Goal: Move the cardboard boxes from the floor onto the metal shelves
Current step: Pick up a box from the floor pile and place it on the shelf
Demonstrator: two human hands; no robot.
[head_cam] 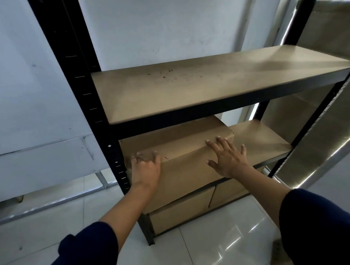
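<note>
A long brown cardboard box [184, 162] lies on the middle board of the black metal shelf unit [113, 144], at its left end, its front face overhanging the shelf edge. My left hand [145, 171] presses against the box's front left corner, fingertips bent over the top edge. My right hand [227, 157] lies flat on the front face near the right end, fingers spread and straight. Two more cardboard boxes [181, 212] [229, 192] sit side by side on the bottom level. The upper shelf board [208, 83] carries nothing.
The right part of the middle board [260, 141] is bare. A shiny metal panel [322, 135] leans at the right of the shelf. A white board on a metal frame [40, 157] stands to the left. The floor is glossy white tile [197, 249].
</note>
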